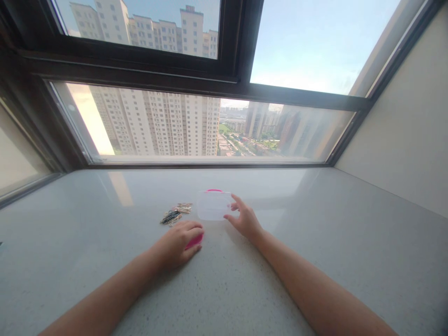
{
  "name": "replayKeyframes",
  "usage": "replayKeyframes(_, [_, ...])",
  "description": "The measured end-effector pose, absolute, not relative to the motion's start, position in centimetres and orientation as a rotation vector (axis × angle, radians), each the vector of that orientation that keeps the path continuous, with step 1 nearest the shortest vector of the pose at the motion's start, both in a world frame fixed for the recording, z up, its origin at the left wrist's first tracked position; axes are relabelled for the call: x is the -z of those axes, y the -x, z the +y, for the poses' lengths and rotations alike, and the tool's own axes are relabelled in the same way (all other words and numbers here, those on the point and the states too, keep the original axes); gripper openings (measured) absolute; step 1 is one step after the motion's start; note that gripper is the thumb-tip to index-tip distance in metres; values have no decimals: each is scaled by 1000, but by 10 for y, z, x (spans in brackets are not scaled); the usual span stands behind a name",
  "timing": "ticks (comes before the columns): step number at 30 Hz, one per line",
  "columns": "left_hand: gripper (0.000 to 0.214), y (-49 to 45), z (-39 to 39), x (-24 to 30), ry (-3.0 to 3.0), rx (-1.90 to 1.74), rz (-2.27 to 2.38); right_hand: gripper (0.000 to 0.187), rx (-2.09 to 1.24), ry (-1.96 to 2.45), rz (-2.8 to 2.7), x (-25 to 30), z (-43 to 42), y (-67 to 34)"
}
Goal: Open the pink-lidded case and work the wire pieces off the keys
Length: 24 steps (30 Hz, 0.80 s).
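Observation:
My left hand (182, 241) is closed around a bright pink object (194, 241), partly hidden by the fingers; its kind I cannot make out. My right hand (245, 219) grips the right side of a clear plastic box (212, 206), thumb low and index finger near its top corner. A pink handle (214, 190) shows along the box's far edge. Just beyond my left hand and left of the box lies a small pile of slim tan and dark pieces (176, 213), too small to name surely.
Both forearms rest over a pale speckled counter (241, 289). Behind it stands a dark-framed window (210, 165), with tall buildings outside. A plain wall (402, 126) bounds the right side. At the far left edge, a tiny dark item is cut off.

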<state>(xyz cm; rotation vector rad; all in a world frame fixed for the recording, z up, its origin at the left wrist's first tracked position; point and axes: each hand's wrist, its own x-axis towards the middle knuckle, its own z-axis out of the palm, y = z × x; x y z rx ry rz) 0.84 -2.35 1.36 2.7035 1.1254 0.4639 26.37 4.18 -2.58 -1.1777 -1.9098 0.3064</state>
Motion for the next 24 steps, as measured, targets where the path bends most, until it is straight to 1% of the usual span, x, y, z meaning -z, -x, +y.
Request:
replayKeyframes(2, [26,-7,-23,-15,-2693,-455,1113,70,-336,1178,-1910,29,44,-263])
replayKeyframes(6, [31,-7,-26,-18,-2706,-416,1074,69,-337,1195,-1912,33,45,-262])
replayKeyframes(10, [28,-8,-28,-20,-2714,-402,1088,69,-294,1198,-1922,31,41,-262])
replayKeyframes(13, [22,-7,-27,-21,-2696,-394,1098,81,-291,1208,-1896,30,40,-259])
replayKeyframes(16, [17,-6,-25,-20,-2688,-402,1096,94,-408,1255,-1807,29,40,-252])
replayKeyframes(24, [14,-8,-21,-15,-2673,-458,1085,107,-554,1280,-1730,28,49,-226])
